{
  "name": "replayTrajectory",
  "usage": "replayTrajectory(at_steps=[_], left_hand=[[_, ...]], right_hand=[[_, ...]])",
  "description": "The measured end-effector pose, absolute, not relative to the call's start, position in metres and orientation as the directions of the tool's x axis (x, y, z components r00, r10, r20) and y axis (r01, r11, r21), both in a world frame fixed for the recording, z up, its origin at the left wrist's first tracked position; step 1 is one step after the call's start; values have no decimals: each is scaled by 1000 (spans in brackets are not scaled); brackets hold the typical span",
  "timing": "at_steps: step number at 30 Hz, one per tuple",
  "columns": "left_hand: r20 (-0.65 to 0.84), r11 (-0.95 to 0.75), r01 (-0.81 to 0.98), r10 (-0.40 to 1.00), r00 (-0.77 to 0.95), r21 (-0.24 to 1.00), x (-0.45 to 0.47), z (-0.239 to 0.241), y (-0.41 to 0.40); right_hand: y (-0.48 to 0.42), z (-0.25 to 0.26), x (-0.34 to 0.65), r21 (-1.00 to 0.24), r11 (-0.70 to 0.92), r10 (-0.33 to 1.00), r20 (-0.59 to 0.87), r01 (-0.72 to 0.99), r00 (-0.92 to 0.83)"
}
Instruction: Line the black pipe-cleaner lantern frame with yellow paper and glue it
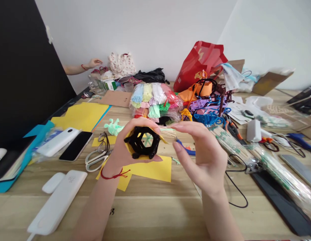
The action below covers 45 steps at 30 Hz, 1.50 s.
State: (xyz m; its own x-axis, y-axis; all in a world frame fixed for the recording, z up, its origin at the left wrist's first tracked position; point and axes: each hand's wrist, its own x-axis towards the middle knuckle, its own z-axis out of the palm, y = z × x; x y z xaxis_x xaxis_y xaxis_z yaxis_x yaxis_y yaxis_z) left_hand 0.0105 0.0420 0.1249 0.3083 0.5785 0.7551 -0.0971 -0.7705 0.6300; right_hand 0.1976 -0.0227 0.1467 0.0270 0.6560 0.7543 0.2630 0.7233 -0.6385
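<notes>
My left hand (125,147) is closed around a black openwork ball made of pipe cleaners (142,142), held up above the wooden table (155,207); a red string circles that wrist. Just right of the ball, my right hand (203,157) hovers with thumb and fingers apart and curved, holding nothing. A yellow paper sheet (155,169) lies on the table under both hands. Blue-handled scissors (186,149) peek out behind my right thumb.
White scissors and glasses (97,155) lie at the left, beside a phone (75,146) and white power banks (57,204). A bag of coloured yarn (155,98), pipe-cleaner crafts (208,107), a red bag (203,63) and bundled sticks (245,150) crowd the back and right. Another person's hand (93,63) reaches in far left.
</notes>
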Motion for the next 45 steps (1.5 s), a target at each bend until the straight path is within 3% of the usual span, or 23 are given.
replayTrajectory(at_steps=[4,11,17,22,26,29,34,37,40,45], left_hand=[[753,-753,-117,608,251,647,19,124,37],[741,-722,-169,642,198,671,35,122,34],[707,-627,-345,681,191,698,44,103,56],[632,-529,-387,745,214,755,50,91,59],[570,-536,-198,789,228,821,52,99,45],[542,-548,-52,801,254,835,51,106,40],[559,-548,-109,811,173,829,49,108,41],[575,-543,-225,811,106,809,49,108,40],[621,-592,-221,778,96,775,47,109,39],[859,-850,-131,508,58,511,42,113,40]], right_hand=[[-22,147,199,-667,706,699,710,239,-82],[-21,144,197,-681,695,709,703,231,-61],[-20,145,201,-550,765,620,769,334,-154],[-23,145,198,-505,787,595,773,355,-220],[-24,140,192,-469,778,560,819,418,-124],[-22,137,189,-406,788,523,838,463,-155],[-19,138,190,-348,796,500,839,496,-213],[-16,140,192,-352,808,499,835,473,-233],[-14,139,191,-380,810,508,835,446,-212],[-9,136,192,-525,763,587,807,377,-63]])
